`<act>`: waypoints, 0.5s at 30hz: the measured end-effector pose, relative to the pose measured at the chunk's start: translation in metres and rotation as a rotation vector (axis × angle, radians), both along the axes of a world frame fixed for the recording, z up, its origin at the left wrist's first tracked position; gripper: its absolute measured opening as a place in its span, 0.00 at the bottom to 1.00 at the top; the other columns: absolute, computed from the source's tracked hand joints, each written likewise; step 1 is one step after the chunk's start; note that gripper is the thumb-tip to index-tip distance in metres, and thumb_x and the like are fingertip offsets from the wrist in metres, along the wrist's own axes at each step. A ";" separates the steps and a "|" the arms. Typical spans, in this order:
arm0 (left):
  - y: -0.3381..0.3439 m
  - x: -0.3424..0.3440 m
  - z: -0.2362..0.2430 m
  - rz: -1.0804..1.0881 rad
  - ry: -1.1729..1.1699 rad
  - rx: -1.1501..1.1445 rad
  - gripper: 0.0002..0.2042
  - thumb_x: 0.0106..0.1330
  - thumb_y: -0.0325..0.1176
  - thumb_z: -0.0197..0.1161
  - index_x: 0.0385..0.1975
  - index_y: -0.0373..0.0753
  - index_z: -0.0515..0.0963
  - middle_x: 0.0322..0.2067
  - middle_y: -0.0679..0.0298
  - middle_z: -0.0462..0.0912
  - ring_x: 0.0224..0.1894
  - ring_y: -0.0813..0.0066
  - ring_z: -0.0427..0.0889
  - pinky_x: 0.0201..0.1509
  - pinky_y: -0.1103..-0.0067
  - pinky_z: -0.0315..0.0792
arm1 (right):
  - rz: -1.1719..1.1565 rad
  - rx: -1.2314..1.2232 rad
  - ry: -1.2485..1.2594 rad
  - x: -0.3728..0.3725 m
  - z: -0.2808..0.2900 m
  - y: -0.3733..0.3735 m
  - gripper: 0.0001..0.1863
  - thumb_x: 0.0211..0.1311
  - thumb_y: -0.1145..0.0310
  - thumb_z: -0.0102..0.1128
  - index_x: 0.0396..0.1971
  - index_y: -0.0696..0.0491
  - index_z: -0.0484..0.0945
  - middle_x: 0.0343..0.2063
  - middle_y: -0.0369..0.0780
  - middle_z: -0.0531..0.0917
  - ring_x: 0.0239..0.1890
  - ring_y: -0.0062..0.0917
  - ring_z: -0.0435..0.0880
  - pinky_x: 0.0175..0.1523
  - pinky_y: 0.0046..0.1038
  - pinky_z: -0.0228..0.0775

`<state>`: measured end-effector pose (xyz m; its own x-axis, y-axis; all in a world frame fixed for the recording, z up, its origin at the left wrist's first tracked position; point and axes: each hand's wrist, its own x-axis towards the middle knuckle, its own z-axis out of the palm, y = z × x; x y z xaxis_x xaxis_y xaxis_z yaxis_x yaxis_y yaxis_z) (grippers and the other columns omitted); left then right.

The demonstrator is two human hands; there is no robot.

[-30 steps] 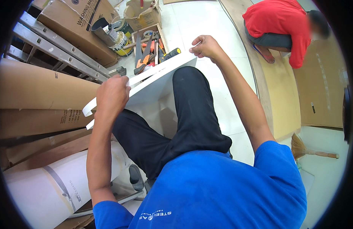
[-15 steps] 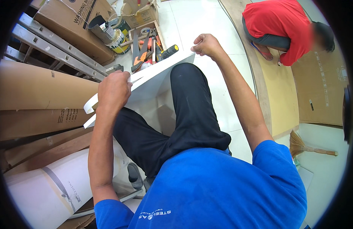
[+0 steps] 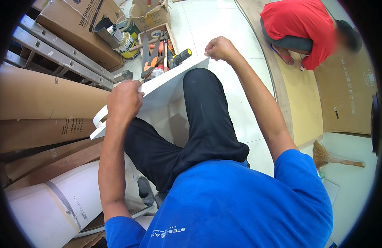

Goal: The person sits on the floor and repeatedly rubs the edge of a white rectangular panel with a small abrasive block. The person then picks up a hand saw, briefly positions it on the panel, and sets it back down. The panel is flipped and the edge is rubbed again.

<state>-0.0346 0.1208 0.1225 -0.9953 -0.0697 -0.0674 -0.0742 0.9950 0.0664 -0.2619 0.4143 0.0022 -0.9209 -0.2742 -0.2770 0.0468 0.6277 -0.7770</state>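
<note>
Two hands, one white board, one white strip. White board (image 3: pixel 168 96): stands on edge at the person's legs, its upper edge running from near left to far right. White strip (image 3: pixel 101 115): its loose end curls at the board's near left end, beyond the left hand. Left hand (image 3: pixel 125 99): at the board's upper edge, fingers closed on the strip. Right hand (image 3: pixel 220 48): just above the far right end, fingertips pinched together; cannot tell whether they hold the strip.

Far, beyond the board: one wooden toolbox (image 3: pixel 170 32) on the floor, containing an orange-handled saw (image 3: pixel 153 56) and a black handle with yellow tip (image 3: pixel 182 56). Far left: one metal ladder (image 3: pixel 46 47). Near left: one large white roll (image 3: pixel 36 206). Right: one broom (image 3: pixel 322 156). Far right: one co-worker in red (image 3: pixel 296 25), crouching.
</note>
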 end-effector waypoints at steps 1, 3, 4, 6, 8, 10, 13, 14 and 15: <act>-0.001 0.000 0.000 -0.001 0.015 0.016 0.10 0.65 0.35 0.72 0.43 0.39 0.87 0.42 0.51 0.88 0.49 0.47 0.87 0.54 0.55 0.80 | 0.019 0.003 0.000 -0.001 0.000 0.000 0.08 0.57 0.73 0.79 0.36 0.56 0.92 0.23 0.39 0.89 0.23 0.21 0.86 0.32 0.26 0.80; -0.001 -0.001 -0.001 0.007 -0.006 -0.004 0.11 0.65 0.35 0.72 0.44 0.39 0.88 0.43 0.51 0.88 0.49 0.47 0.88 0.54 0.56 0.80 | 0.035 0.021 -0.009 -0.002 0.001 0.000 0.08 0.57 0.73 0.79 0.36 0.56 0.92 0.23 0.39 0.89 0.23 0.21 0.85 0.32 0.26 0.80; -0.002 -0.001 -0.001 0.009 -0.003 -0.013 0.11 0.65 0.35 0.72 0.44 0.39 0.88 0.43 0.51 0.88 0.49 0.47 0.88 0.54 0.56 0.80 | 0.042 0.021 -0.012 -0.003 0.002 -0.001 0.07 0.57 0.73 0.78 0.36 0.56 0.92 0.23 0.39 0.89 0.23 0.21 0.85 0.32 0.26 0.80; -0.002 -0.001 -0.002 0.018 -0.012 0.002 0.11 0.65 0.35 0.72 0.45 0.40 0.88 0.43 0.51 0.89 0.49 0.47 0.88 0.54 0.56 0.80 | 0.039 0.032 -0.029 -0.003 0.004 -0.002 0.07 0.57 0.73 0.78 0.35 0.56 0.92 0.23 0.39 0.89 0.23 0.21 0.85 0.32 0.27 0.80; -0.002 -0.002 -0.004 0.028 -0.024 0.015 0.13 0.65 0.36 0.73 0.47 0.40 0.88 0.44 0.51 0.89 0.50 0.48 0.88 0.55 0.57 0.80 | 0.059 0.053 -0.010 -0.001 0.006 -0.003 0.07 0.57 0.73 0.78 0.35 0.55 0.92 0.23 0.38 0.89 0.23 0.22 0.86 0.33 0.27 0.80; -0.003 -0.001 -0.005 0.043 -0.050 0.024 0.16 0.64 0.37 0.75 0.51 0.41 0.89 0.47 0.51 0.90 0.51 0.48 0.88 0.56 0.58 0.80 | 0.068 0.095 0.018 0.000 0.008 -0.004 0.07 0.57 0.73 0.79 0.35 0.55 0.92 0.24 0.38 0.89 0.24 0.22 0.86 0.35 0.28 0.81; -0.005 0.000 -0.007 0.017 -0.024 -0.001 0.16 0.64 0.37 0.75 0.51 0.41 0.89 0.46 0.51 0.90 0.52 0.48 0.88 0.56 0.57 0.79 | 0.074 0.145 0.055 0.003 0.009 -0.005 0.07 0.57 0.72 0.79 0.36 0.54 0.92 0.24 0.38 0.89 0.25 0.22 0.87 0.37 0.28 0.81; -0.005 0.000 -0.008 0.011 -0.017 0.003 0.15 0.65 0.36 0.74 0.50 0.41 0.89 0.45 0.51 0.90 0.51 0.48 0.88 0.56 0.57 0.80 | 0.072 0.139 0.055 0.004 0.010 -0.005 0.07 0.57 0.71 0.80 0.36 0.54 0.92 0.24 0.38 0.90 0.25 0.23 0.87 0.37 0.29 0.81; -0.005 0.000 -0.008 0.005 -0.009 0.006 0.14 0.65 0.36 0.73 0.49 0.41 0.89 0.44 0.50 0.90 0.50 0.47 0.88 0.55 0.56 0.80 | 0.059 0.139 0.048 0.004 0.010 -0.005 0.07 0.58 0.71 0.80 0.36 0.54 0.92 0.25 0.38 0.90 0.25 0.23 0.87 0.38 0.29 0.81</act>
